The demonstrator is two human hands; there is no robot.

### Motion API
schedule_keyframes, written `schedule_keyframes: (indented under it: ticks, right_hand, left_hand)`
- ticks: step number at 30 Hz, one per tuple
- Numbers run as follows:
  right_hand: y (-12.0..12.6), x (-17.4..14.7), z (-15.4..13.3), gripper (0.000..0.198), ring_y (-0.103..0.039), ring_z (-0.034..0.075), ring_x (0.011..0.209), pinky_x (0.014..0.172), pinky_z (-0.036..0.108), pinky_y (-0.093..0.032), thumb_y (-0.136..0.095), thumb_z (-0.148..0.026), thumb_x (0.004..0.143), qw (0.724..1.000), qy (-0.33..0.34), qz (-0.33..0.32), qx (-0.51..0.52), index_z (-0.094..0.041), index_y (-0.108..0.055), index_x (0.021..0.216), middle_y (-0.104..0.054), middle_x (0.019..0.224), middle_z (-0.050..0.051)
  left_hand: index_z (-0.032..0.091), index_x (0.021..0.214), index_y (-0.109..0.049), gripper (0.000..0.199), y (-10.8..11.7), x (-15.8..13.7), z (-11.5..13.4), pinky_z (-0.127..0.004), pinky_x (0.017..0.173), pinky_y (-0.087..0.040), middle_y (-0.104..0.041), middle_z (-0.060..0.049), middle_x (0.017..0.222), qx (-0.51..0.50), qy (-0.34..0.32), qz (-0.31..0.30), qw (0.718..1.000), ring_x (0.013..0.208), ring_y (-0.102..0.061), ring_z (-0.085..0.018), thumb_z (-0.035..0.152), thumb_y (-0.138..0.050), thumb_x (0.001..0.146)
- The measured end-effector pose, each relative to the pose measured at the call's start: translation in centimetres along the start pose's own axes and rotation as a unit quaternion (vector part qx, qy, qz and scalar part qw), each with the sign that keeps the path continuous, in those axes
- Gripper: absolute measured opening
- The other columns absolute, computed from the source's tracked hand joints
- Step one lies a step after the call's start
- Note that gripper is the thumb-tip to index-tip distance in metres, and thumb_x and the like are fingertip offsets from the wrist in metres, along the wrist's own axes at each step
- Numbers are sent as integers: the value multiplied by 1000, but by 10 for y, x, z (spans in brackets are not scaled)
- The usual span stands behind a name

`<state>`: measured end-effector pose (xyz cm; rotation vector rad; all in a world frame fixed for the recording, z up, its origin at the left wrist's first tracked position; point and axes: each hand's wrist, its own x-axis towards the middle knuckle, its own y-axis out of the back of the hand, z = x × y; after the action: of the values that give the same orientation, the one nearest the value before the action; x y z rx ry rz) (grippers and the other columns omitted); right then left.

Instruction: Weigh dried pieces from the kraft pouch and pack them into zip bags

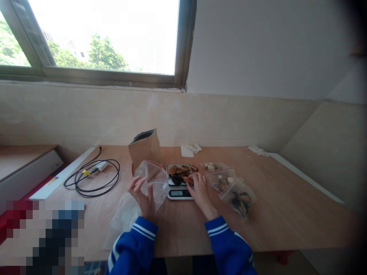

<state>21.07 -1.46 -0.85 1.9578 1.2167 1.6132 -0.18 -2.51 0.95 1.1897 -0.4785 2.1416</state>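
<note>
My left hand (143, 197) has its fingers and thumb spread against a clear zip plastic bag (155, 170), which stands up beside the scale. Whether the fingertips pinch its film is hard to see. A small digital kitchen scale (175, 198) lies in front of me, with dried brown slices (178, 172), some curled and dark, heaped on its platform. From the right, my right hand (200, 191) reaches over the scale's edge, thumb and fingers closed around a slice at the heap's near right side. The scale's display reading is too small to make out.
An upright brown paper pouch (146, 147) stands open behind the plastic bag. Several zip bags of dried pieces (242, 198) lie right of the scale. A coiled black cable (91, 194) with a white adapter is at left. Crumpled tissue (194, 149) lies near the wall.
</note>
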Motion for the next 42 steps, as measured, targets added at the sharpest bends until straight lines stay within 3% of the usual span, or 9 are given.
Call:
schedule_keyframes:
  ticks: [4,9,13,17,23,29,34,38,42]
  right_hand:
    - [5,-5,10,10,-54,23,86,82,37,-42,-53,-27,86,998,-1,8,55,-19,-56,91,-62,88,6]
    - [14,-8,33,17,-53,26,93,83,38,-39,-51,-32,86,991,-111,71,-15,-18,-58,93,-63,93,9]
    - [16,-5,45,16,-50,31,96,81,42,-36,-50,-26,85,979,-135,-44,-145,-18,-62,93,-63,99,13]
    - [12,16,52,21,-49,32,101,84,44,-34,-48,-27,87,969,-123,-116,-181,-15,-65,94,-61,107,17]
    - [-15,62,63,23,-54,21,98,90,30,-36,-47,-17,86,983,-61,-166,-48,-17,-66,99,-65,106,12]
    - [-36,62,71,16,-59,21,87,81,34,-39,-51,-18,84,988,-73,-136,-27,-18,-66,86,-69,96,11]
    - [-26,49,75,23,-61,22,87,82,36,-39,-43,-26,90,994,-85,-71,-5,-15,-63,93,-69,93,12]
    - [-8,35,61,32,-61,23,88,75,35,-45,-45,-41,90,984,-104,35,142,-14,-55,103,-67,96,14]
    - [9,24,35,26,-60,22,90,81,35,-46,-51,-41,89,976,-30,-6,216,-18,-59,98,-66,95,9]
  left_hand:
    - [21,113,-48,27,2,-4,-6,-47,99,-34,-46,-10,119,-20,27,-5,999,116,-43,-23,34,-48,90]
    - [21,114,-46,27,1,-8,-7,-48,100,-34,-45,-10,121,-29,19,-20,999,117,-43,-23,34,-47,90]
    - [21,115,-44,28,0,-9,-5,-49,103,-32,-41,-11,125,-28,16,4,999,119,-42,-23,33,-47,90]
    - [20,116,-43,28,0,-9,-3,-48,102,-33,-39,-12,126,-26,16,2,1000,120,-41,-24,30,-47,91]
    - [20,116,-41,29,-1,-13,-11,-48,99,-34,-41,-12,125,-12,25,-7,1000,120,-41,-24,30,-47,90]
    - [21,119,-38,31,-4,-17,-14,-46,97,-35,-39,-13,128,-14,58,-27,998,119,-41,-23,28,-47,90]
    - [22,119,-38,30,-4,-16,-11,-44,94,-37,-38,-13,129,-15,85,-26,996,120,-40,-23,30,-46,91]
    - [22,118,-37,30,-5,-15,-11,-41,91,-37,-38,-13,131,-19,102,-19,994,120,-40,-23,32,-46,91]
    - [21,117,-37,29,-7,-15,-14,-41,89,-37,-38,-14,130,-12,97,-12,995,119,-41,-23,34,-44,92]
